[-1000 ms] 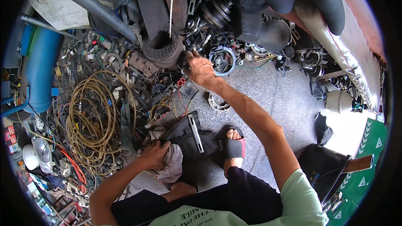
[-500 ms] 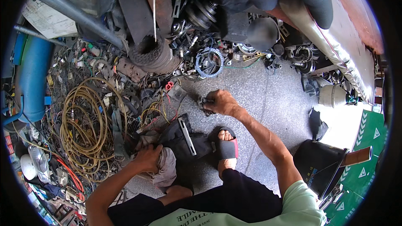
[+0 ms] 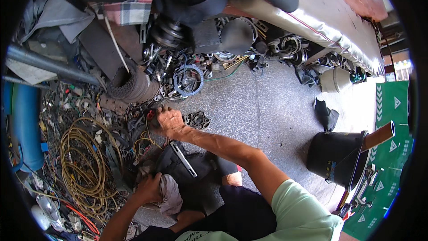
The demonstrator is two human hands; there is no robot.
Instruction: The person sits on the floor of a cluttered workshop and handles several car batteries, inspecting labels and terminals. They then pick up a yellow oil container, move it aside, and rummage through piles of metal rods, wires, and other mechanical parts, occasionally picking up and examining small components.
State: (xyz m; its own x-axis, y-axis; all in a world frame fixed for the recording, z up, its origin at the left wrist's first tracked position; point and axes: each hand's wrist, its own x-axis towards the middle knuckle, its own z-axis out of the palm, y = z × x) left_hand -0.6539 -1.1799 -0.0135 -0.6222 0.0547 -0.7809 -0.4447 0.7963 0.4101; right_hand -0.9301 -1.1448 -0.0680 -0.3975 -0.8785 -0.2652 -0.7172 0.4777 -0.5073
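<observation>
Far left: long blue plastic cylinder (image 3: 26, 127) lying along the frame edge, long axis running near-far. Next to it, coil of yellowish cable (image 3: 84, 169) flat on the ground, loose wires and small metal scraps all around.

Left hand (image 3: 149, 187) closed, gripping a wad of grey cloth (image 3: 171, 194) low in the frame, just beside the black flat device with a silver strip (image 3: 180, 163). The device lies at the person's feet, strip's long axis running diagonally from near the right wrist down toward the right.

Right hand (image 3: 168, 122) reaches across to the scrap pile edge, fingers curled down onto small parts and a bit of red wire; cannot tell what exactly it pinches. Small dark toothed ring (image 3: 197, 119) lies just right of that hand on bare ground.

Further back: ribbed dark rubber hose end (image 3: 133, 85), open mouth up, and a round blue-rimmed gear wheel (image 3: 187, 80) flat among black metal parts.

Surface: speckled grey concrete floor (image 3: 272, 111), bare in the middle. Long silver padded roll (image 3: 325, 20) runs diagonally along the upper right.

Right: black plastic bucket (image 3: 334, 156) standing upright, brown tube (image 3: 379, 136) sticking out over its rim, pointing up-right; rest of contents not visible. Green floor mat with white arrows (image 3: 392, 151) at far right.
</observation>
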